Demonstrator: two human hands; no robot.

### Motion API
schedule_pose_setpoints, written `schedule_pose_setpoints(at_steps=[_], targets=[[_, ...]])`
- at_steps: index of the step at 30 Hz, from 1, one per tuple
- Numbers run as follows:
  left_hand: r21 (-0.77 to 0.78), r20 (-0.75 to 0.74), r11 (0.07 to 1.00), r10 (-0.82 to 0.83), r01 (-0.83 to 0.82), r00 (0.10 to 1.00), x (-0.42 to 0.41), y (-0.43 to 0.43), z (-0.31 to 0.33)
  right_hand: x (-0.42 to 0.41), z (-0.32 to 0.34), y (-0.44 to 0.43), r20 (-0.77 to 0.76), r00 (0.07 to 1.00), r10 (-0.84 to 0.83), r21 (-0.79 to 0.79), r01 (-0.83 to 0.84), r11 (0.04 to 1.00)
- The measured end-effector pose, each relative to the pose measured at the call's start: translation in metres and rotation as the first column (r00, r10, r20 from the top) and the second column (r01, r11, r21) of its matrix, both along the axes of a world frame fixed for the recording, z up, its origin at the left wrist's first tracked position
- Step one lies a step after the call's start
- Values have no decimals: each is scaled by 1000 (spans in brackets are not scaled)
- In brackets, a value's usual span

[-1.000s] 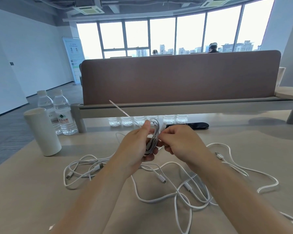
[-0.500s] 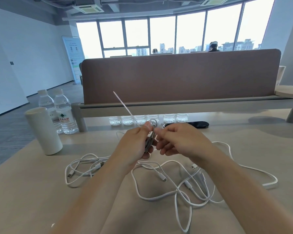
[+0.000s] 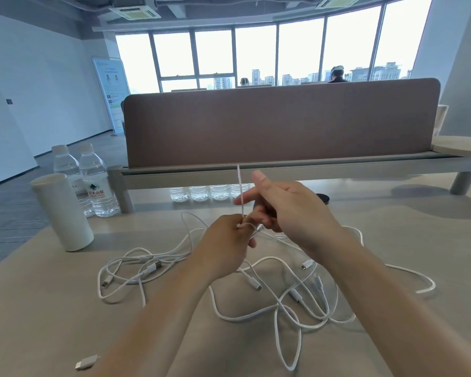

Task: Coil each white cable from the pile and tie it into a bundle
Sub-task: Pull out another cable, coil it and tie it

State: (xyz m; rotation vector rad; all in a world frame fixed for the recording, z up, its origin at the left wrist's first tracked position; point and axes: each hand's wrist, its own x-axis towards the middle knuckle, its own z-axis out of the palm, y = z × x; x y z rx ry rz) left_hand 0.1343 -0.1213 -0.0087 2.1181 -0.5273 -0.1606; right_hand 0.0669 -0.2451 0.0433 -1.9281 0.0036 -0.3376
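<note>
Coiled cable [image 3: 253, 230], centre of frame, raised just above the table [image 3: 38, 322]; mostly hidden inside the left hand [image 3: 223, 240], clenched around it. Thin white tie strip [image 3: 239, 191] rising upright from the top of that fist, free end reaching the lower edge of the brown divider panel [image 3: 280, 123]. Right hand [image 3: 291, 210] immediately right of the bundle and touching the left: thumb raised, index finger straight and lying across the tie strip, remaining fingers curled beside the coil; grasp on coil or strip not discernible.

Pile of loose white cables [image 3: 278, 308] spread over the table below and around both hands, lower centre to right of frame, several plugs showing among the loops. Single loose connector [image 3: 86, 361] at lower left. White cylinder [image 3: 61, 213] standing upright at left of frame, two water bottles [image 3: 98, 180] just behind it. Row of bottles [image 3: 201, 191] visible under the divider panel, centre of frame.
</note>
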Motion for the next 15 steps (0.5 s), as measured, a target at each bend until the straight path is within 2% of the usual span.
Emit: schedule_pose_setpoints(at_steps=[2,8,12,15], targets=[[8,6,1000,-4,4,1000,0,0,-1,0,0,-1,-25,1000,7,13,-7,1000],[1,-35,999,-34,34,999,3,8,3,6,-3,-11,-69,996,59,191,-45,981],[-196,-210,977,-123,81,970,-1,16,10,8,-8,-19,-108,992,64,210,-41,977],[-272,-341,960,-166,72,925,-1,20,15,12,-12,-19,-138,990,36,176,-11,984]])
